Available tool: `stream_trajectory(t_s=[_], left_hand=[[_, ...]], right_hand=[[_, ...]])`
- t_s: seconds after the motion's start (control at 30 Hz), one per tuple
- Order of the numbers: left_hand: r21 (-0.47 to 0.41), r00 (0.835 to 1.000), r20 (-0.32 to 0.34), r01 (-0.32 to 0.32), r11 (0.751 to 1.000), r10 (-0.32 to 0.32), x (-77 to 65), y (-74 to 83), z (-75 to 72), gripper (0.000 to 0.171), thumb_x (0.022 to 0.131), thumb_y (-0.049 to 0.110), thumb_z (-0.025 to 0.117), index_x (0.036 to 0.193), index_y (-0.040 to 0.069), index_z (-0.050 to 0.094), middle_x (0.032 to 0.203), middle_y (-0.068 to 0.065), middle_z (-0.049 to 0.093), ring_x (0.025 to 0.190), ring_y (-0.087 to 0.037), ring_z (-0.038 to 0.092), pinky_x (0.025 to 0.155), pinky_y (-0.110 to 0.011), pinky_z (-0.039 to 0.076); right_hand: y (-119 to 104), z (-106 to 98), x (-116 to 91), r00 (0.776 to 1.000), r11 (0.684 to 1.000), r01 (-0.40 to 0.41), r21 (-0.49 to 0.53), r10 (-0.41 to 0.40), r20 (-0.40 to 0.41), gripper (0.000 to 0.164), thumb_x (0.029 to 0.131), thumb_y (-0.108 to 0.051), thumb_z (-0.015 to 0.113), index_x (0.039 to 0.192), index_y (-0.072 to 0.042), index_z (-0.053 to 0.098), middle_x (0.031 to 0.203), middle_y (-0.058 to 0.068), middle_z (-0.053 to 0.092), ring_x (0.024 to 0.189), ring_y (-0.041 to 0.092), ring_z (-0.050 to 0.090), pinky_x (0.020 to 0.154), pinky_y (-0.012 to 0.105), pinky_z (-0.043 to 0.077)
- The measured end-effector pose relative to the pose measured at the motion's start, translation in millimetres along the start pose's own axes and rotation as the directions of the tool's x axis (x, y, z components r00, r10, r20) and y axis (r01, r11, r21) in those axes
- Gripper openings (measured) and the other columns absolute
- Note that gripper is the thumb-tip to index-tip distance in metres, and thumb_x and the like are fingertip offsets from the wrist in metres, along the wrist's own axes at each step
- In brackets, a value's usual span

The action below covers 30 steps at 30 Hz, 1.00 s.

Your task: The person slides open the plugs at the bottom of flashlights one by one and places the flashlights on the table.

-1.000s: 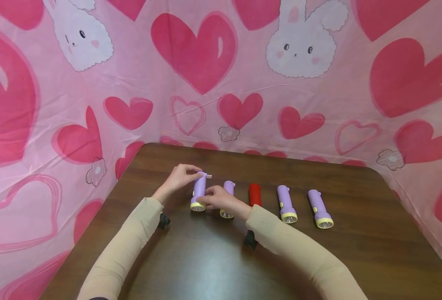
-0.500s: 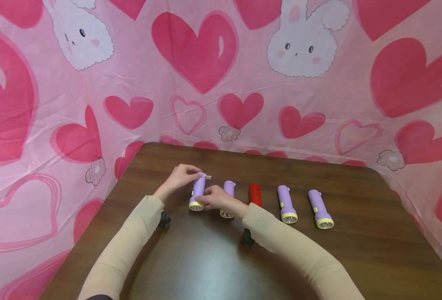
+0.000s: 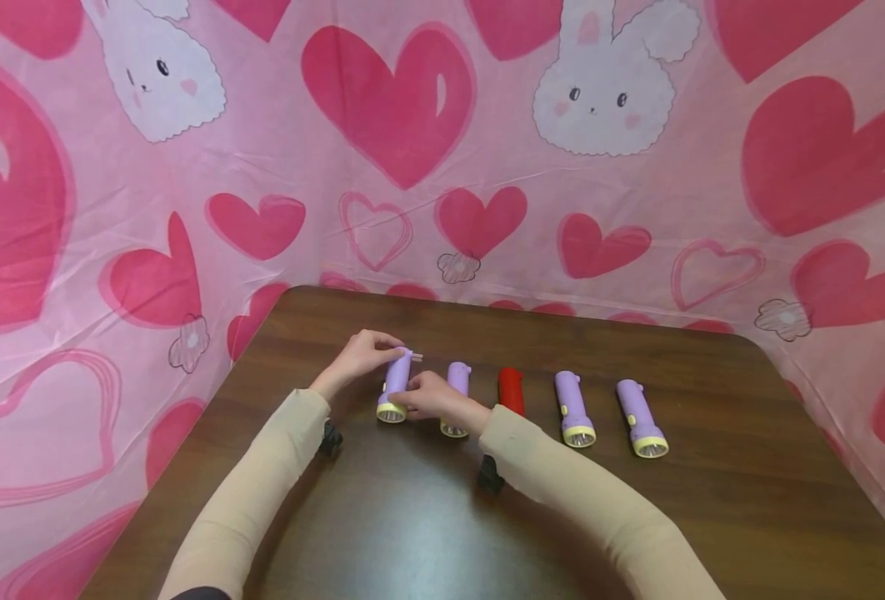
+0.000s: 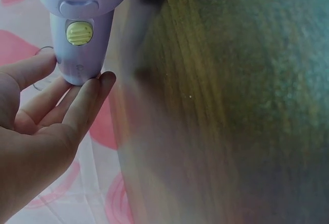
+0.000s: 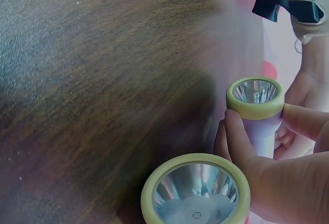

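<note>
A lilac flashlight (image 3: 397,377) with a yellow rim lies at the left end of a row, lens toward me. Two metal prongs (image 3: 417,357) stick out to the right from its tail. My left hand (image 3: 360,357) holds that tail end between thumb and fingers. In the left wrist view the yellow switch (image 4: 79,33) shows above the fingertips (image 4: 107,79). My right hand (image 3: 442,396) pinches the lens end by its sides; the right wrist view shows the yellow rim (image 5: 255,109) between thumb and fingers. Beneath my right hand a second lilac flashlight (image 3: 458,377) is partly covered.
Farther right in the row lie a red flashlight (image 3: 512,390), partly behind my right hand and sleeve, and two more lilac ones, a nearer (image 3: 573,404) and a farther flashlight (image 3: 641,417). The brown wooden table (image 3: 382,517) meets a pink heart-patterned cloth (image 3: 262,150) behind and at the sides.
The held flashlight's lens end has shifted slightly left, and my right hand and forearm have gone left with it. My left hand keeps its hold on the tail. The other flashlights stay put.
</note>
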<state>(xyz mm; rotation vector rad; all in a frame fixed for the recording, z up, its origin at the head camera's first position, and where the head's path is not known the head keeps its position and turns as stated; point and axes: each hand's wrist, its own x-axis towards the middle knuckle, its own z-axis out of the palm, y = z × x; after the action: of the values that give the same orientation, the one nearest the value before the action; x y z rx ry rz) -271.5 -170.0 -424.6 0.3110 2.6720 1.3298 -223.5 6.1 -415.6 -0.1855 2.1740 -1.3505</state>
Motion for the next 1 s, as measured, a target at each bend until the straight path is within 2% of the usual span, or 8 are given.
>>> stream_trajectory(t_s=[0.27,0.53,0.77,1.0], left_hand=[[0.022,1.000,0.012,0.005,1.000,-0.005,3.9,-6.1,2.8,0.032,0.095,0.026,0.065,0.117,0.004,0.071,0.121,-0.017,0.071,0.106,-0.029,0.066,0.095,-0.043,0.056],[0.022,1.000,0.028,0.006,1.000,-0.007,3.9,-7.6,1.6,0.032,0.096,0.024,0.064,0.120,0.003,0.070,0.124,-0.019,0.069,0.114,-0.034,0.064,0.099,-0.048,0.054],[0.010,1.000,0.019,0.011,1.000,-0.012,3.5,-7.7,1.4,0.032,0.096,0.025,0.064,0.119,0.004,0.071,0.122,-0.018,0.070,0.113,-0.033,0.065,0.098,-0.047,0.054],[0.004,1.000,0.009,0.012,1.000,-0.012,3.1,-8.6,2.2,0.032,0.096,0.026,0.064,0.118,0.003,0.071,0.120,-0.018,0.071,0.109,-0.031,0.066,0.097,-0.046,0.055]], right_hand=[[2.3,1.3,1.4,1.000,1.000,-0.015,-0.003,0.015,-0.014,0.030,0.092,-0.017,0.069,0.103,0.011,0.065,0.083,0.005,0.062,0.070,0.011,0.064,0.078,0.031,0.062],[-1.4,1.6,1.9,0.999,0.995,-0.026,-0.096,0.023,-0.035,0.030,0.090,-0.022,0.072,0.096,0.008,0.069,0.078,0.004,0.064,0.066,0.011,0.064,0.071,0.026,0.061],[-4.3,2.9,1.4,0.999,0.994,-0.033,-0.100,0.029,-0.038,0.031,0.090,-0.022,0.071,0.098,0.008,0.068,0.079,0.004,0.064,0.067,0.011,0.064,0.074,0.027,0.061],[-6.5,3.9,1.2,0.998,0.994,-0.038,-0.100,0.034,-0.044,0.030,0.091,-0.023,0.071,0.097,0.007,0.067,0.074,0.001,0.061,0.063,0.010,0.061,0.070,0.025,0.060]])
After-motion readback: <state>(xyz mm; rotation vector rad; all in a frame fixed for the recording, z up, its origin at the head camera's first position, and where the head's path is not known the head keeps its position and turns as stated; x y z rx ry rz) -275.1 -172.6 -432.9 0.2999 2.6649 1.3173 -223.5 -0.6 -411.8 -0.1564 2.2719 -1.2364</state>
